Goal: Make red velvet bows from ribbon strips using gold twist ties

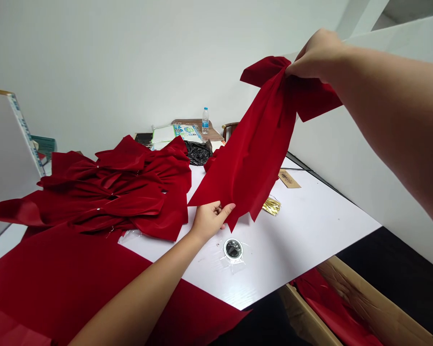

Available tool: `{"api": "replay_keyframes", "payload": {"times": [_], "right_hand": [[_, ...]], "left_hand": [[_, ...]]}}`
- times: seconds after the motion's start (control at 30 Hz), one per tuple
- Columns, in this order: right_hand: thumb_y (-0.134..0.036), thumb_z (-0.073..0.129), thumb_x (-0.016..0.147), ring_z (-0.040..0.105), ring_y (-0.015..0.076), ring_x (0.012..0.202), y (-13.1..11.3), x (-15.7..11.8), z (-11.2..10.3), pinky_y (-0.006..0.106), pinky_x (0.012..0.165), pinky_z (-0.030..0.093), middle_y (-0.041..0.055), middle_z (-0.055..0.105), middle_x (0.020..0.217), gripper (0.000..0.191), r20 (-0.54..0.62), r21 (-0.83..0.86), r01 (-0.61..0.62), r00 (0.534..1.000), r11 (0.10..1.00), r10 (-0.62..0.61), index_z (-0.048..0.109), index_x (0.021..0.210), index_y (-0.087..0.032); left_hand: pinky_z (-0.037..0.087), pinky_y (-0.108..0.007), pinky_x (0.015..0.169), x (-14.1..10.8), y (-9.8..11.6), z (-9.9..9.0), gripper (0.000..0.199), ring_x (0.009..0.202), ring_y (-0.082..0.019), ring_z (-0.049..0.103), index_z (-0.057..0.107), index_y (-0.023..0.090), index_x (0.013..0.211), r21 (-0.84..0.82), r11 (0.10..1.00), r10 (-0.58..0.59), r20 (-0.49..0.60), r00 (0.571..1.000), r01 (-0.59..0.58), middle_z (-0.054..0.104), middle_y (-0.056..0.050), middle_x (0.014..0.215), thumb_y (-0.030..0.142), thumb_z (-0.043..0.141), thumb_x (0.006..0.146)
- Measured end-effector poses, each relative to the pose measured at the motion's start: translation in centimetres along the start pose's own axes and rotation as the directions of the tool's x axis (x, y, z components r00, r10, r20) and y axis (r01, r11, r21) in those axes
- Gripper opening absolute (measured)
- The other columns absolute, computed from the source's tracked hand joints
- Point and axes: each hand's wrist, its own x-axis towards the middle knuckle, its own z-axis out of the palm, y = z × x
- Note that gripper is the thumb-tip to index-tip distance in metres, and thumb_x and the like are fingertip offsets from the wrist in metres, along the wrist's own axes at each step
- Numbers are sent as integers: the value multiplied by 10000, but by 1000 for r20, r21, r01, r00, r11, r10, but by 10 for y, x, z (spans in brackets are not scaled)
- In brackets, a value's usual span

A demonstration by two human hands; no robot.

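My right hand [317, 55] grips the gathered centre of a red velvet bow [256, 144] high above the table, and its long tails hang down. My left hand [211, 221] holds the lower edge of a tail near the notched end. Beyond that hand lies a heap of similar red velvet bows [111, 187]. A flat red velvet sheet [57, 288] lies under my left forearm. Gold twist ties [272, 206] and a kraft paper tag [289, 179] rest on the white table [292, 250] below the bow.
A small round roll of tape [233, 249] sits on the table's plastic film. A cardboard box [364, 302] holding red material stands below the front edge. At the back are a black plastic bag [198, 153], papers [176, 134] and a water bottle [205, 121]. A white wall runs alongside.
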Motion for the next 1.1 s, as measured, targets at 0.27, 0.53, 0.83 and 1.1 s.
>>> {"api": "replay_keyframes", "payload": {"times": [0.27, 0.53, 0.83, 1.1], "right_hand": [[-577, 807, 773, 557, 197, 759, 4, 2, 3, 426, 674, 537, 47, 558, 767, 323, -25, 30, 40, 999, 999, -39, 616, 797, -318], [-369, 828, 720, 597, 212, 735, 4, -6, 0, 441, 633, 515, 62, 589, 799, 307, -53, 46, 46, 998, 998, -44, 675, 916, -189], [-635, 832, 754, 541, 173, 786, 5, -10, 3, 429, 776, 552, 39, 518, 759, 418, -45, 66, 11, 999, 998, -8, 571, 749, -308], [-577, 819, 786, 481, 135, 801, 29, 13, -15, 287, 871, 485, 44, 577, 664, 383, -118, 138, 389, 919, 911, -375, 680, 795, -220]], "left_hand": [[341, -258, 479, -2, -4, 1, 534, 442, -157, 582, 453, 220, 524, 23, 999, 29, 35, 999, -30, 580, 3, 437, 526, 847, 714], [318, -241, 455, -1, -9, 4, 554, 433, -164, 608, 406, 221, 542, -5, 999, 53, 48, 997, -53, 506, 37, 416, 507, 843, 728], [506, -259, 549, 3, -15, -3, 499, 553, -202, 710, 496, 200, 690, -81, 996, -10, 269, 963, 33, 678, -41, 543, 557, 841, 736], [435, -238, 417, 2, -18, -8, 611, 423, -140, 581, 566, 171, 684, -88, 996, 19, 320, 947, 10, 648, -35, 543, 740, 787, 682]]}}
